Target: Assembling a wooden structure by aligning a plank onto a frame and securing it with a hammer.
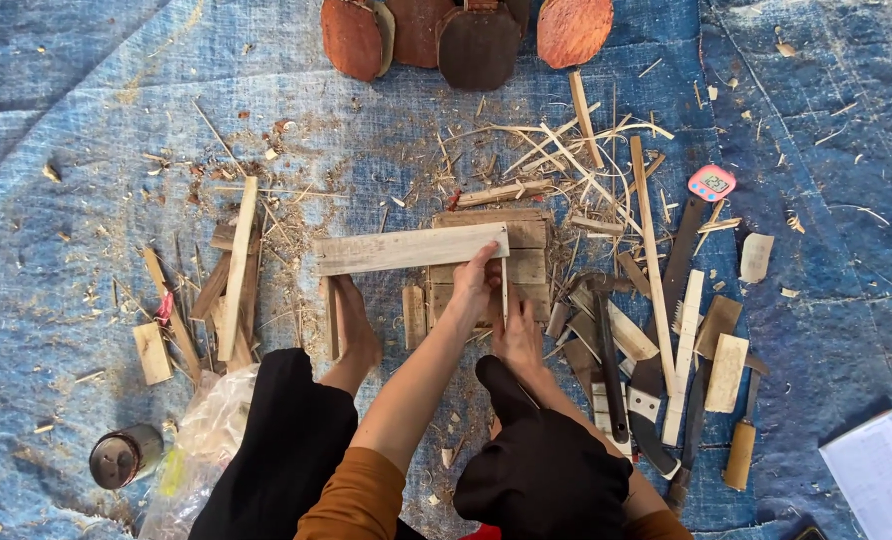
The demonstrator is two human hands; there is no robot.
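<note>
**Operator:** Plank first: a pale, flat board lying crosswise just above the middle of the frame, its right end resting over a stack of short boards.

**Partner:** Which hand has it?

**Operator:** From where I sit, the left hand is closed on the plank's lower edge near its right end, thumb and fingers pinching the wood. The arm crosses up from the lower middle of the frame in an orange-brown sleeve.

**Partner:** And the other?

**Operator:** The right hand sits just below and right of it, closed around a thin stick that stands nearly upright in the picture, its top touching the plank's underside. I cannot tell whether the stick is a pencil or a sliver of wood.

**Partner:** What lies around?

**Operator:** Everything rests on a blue tarp on the floor, strewn with shavings. A bare foot lies just left of the hands, under the plank's left half. At left centre I see a pile of wood offcuts; at lower left, a small metal can beside a clear plastic bag. Right of the hands lie slats, dark blades and a knife with a wooden handle. A small pink timer sits at upper right, white paper at the lower right corner, and reddish-brown rounded wooden pieces along the top edge.
</note>
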